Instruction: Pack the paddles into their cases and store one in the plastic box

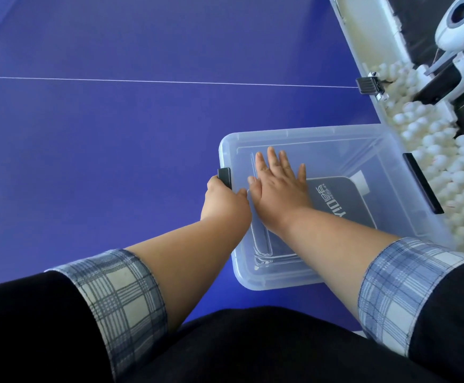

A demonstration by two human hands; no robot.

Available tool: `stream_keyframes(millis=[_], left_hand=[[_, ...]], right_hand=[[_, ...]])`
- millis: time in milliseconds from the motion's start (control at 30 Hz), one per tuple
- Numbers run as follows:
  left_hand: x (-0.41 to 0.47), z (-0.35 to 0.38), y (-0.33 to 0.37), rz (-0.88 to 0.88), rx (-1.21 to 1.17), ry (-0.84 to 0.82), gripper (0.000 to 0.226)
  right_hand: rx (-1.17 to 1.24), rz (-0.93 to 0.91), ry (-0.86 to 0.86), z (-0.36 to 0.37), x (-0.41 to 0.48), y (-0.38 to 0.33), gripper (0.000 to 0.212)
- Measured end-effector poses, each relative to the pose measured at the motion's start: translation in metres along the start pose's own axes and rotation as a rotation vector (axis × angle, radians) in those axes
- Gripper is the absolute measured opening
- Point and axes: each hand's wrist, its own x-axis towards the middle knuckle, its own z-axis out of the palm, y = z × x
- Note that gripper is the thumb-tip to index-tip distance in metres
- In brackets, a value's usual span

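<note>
1. Fingers (272, 158) of my right hand (279, 192): straight, spread, pressing flat on the clear lid (335, 150).
2. Left hand (223, 201): clenched round the black side latch (224, 176).
3. Plastic box (280, 277): translucent, glossy, with rounded corners, standing on the matte blue desk (114, 134).
4. Paddle case (344, 200): I log it as dark grey, flat, white-lettered, lying inside the box under the lid.
5. White balls (446, 167): heaped just right of the box.
</note>
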Motion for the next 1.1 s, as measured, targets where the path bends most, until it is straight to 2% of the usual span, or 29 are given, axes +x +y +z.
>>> stream_keyframes(millis=[200, 300, 367, 467, 600, 700, 767, 833, 867, 933, 1000, 1100], left_hand=[[-0.009, 0.003, 0.012, -0.020, 0.113, 0.030, 0.037], [-0.013, 0.008, 0.017, 0.072, 0.253, 0.089, 0.041], [-0.012, 0.009, 0.018, 0.073, 0.247, 0.094, 0.048], [-0.012, 0.012, 0.017, -0.031, 0.155, 0.084, 0.068], [-0.017, 0.012, 0.007, 0.074, 0.235, 0.129, 0.068], [-0.026, 0.014, -0.004, 0.079, 0.290, 0.162, 0.070], [-0.037, 0.018, -0.016, 0.090, 0.294, 0.175, 0.075], [-0.049, 0.024, -0.028, 0.081, 0.276, 0.204, 0.080], [-0.054, 0.027, -0.031, 0.066, 0.256, 0.225, 0.078], [-0.057, 0.028, -0.036, 0.053, 0.230, 0.260, 0.065], [-0.055, 0.026, -0.034, 0.081, 0.244, 0.296, 0.045], [-0.043, 0.018, -0.025, 0.109, 0.313, 0.312, 0.030]], right_hand=[[0.019, -0.013, -0.015, -0.003, 0.000, 0.001, 0.068], [0.027, -0.016, -0.027, -0.004, 0.002, 0.003, 0.067], [0.043, -0.015, -0.040, -0.005, 0.003, 0.003, 0.066], [0.068, -0.013, -0.059, -0.010, 0.003, 0.003, 0.063], [0.229, -0.060, -0.092, -0.030, 0.000, 0.016, 0.060], [0.352, -0.012, 0.016, -0.052, -0.016, 0.069, 0.058], [0.310, 0.104, 0.144, -0.071, -0.029, 0.130, 0.058], [0.238, 0.257, 0.201, -0.088, -0.042, 0.201, 0.062], [0.254, 0.340, 0.167, -0.093, -0.048, 0.234, 0.067], [0.514, 0.472, -0.009, -0.093, -0.062, 0.275, 0.070], [0.785, 0.517, -0.156, -0.080, -0.071, 0.288, 0.050], [0.791, 0.511, -0.047, -0.057, -0.066, 0.282, 0.034]])
